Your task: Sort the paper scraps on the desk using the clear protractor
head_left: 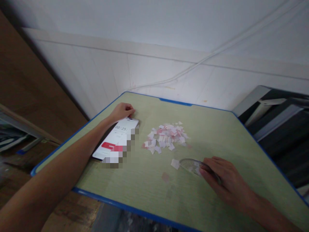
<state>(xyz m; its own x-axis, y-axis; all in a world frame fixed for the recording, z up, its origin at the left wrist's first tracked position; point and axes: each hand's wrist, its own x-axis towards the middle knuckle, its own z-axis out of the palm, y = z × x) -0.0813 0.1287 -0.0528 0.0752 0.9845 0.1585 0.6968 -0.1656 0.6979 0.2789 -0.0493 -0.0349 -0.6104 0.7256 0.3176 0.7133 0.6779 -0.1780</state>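
A clear, curved protractor is gripped between the thumb and fingers of my right hand, tilted low over the table. Its far tip meets or overlaps a small white paper square; I cannot tell whether they touch. Just beyond it lies a loose heap of small white and pink paper pieces. My left hand rests on the table at the top end of a phone, fingers curled in, with nothing visible in them. The phone lies face up showing a running timer, partly blurred out.
The pale green table has a blue edge and stands against a white wall. A single pink paper piece lies toward the near side. Dark folded furniture leans at the right, and a brown wooden panel stands left.
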